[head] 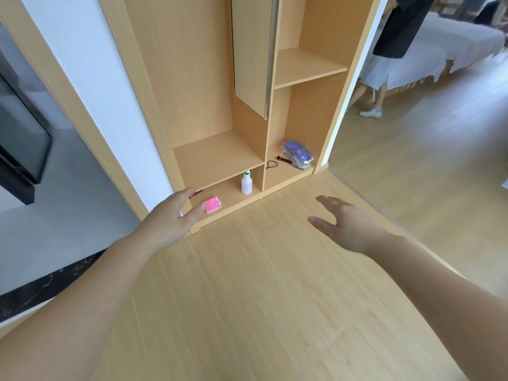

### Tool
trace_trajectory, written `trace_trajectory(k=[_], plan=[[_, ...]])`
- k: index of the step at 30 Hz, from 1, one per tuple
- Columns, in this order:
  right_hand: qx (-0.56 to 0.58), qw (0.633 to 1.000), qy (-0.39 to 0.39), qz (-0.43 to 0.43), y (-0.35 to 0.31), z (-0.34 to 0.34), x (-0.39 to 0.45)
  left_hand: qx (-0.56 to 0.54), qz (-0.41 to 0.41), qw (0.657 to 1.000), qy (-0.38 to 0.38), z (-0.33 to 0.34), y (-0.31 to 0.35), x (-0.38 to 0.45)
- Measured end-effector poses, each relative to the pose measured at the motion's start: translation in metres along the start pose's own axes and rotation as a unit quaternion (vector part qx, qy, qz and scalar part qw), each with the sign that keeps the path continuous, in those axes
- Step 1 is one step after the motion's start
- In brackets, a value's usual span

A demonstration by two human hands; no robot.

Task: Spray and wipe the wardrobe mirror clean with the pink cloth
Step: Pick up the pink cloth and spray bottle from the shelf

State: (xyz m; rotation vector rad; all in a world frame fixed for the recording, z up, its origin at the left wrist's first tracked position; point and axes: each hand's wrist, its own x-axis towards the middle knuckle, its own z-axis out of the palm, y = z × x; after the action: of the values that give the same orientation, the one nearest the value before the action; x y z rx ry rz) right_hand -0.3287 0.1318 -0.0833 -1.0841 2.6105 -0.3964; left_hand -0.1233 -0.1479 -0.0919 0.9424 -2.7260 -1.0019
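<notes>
A folded pink cloth (212, 204) lies on the wardrobe's lowest shelf, at the left. A white spray bottle (246, 184) stands upright in the same low compartment, to the right of the cloth. A tall narrow mirror panel (251, 50) with a metal edge hangs inside the wardrobe, above them. My left hand (176, 215) is stretched out, fingers apart and empty, with its thumb tip just short of the cloth. My right hand (346, 224) hovers open over the wooden floor, to the right of the bottle and holding nothing.
The wardrobe (217, 158) is open light-wood shelving. A blue packet (298, 154) and a black cord (272, 164) lie in the lower right compartment. On the right, a bed (445, 50) and a person's legs (371, 103) show. A white wall (90, 78) lies to the left.
</notes>
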Motion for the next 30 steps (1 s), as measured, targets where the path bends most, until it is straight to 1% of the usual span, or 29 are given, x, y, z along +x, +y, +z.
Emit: trace_trajectory(k=[4, 7, 12, 15, 22, 26, 30], plan=[[0.0, 1.0, -0.004, -0.003, 0.027, -0.004, 0.036, 0.007, -0.004, 1.0, -0.012, 0.019, 0.012, 0.041], [-0.004, 1.0, -0.009, -0.029, 0.052, -0.009, 0.073, 0.0, -0.01, 1.0, -0.016, 0.043, 0.028, 0.074], [-0.009, 0.997, -0.027, -0.071, 0.1, -0.024, 0.141, -0.007, -0.027, 1.0, 0.002, 0.086, 0.069, 0.115], [-0.015, 0.994, -0.05, -0.098, 0.118, -0.032, 0.179, -0.019, -0.058, 0.998, 0.012, 0.104, 0.09, 0.138], [0.002, 0.98, -0.078, -0.181, 0.111, -0.048, 0.257, -0.029, -0.13, 0.99, 0.035, 0.119, 0.104, 0.178], [-0.011, 0.972, -0.094, -0.215, 0.096, -0.045, 0.304, -0.031, -0.149, 0.987, 0.049, 0.117, 0.088, 0.209], [-0.024, 0.97, -0.096, -0.224, 0.093, -0.046, 0.35, -0.053, -0.179, 0.98, 0.068, 0.107, 0.062, 0.254]])
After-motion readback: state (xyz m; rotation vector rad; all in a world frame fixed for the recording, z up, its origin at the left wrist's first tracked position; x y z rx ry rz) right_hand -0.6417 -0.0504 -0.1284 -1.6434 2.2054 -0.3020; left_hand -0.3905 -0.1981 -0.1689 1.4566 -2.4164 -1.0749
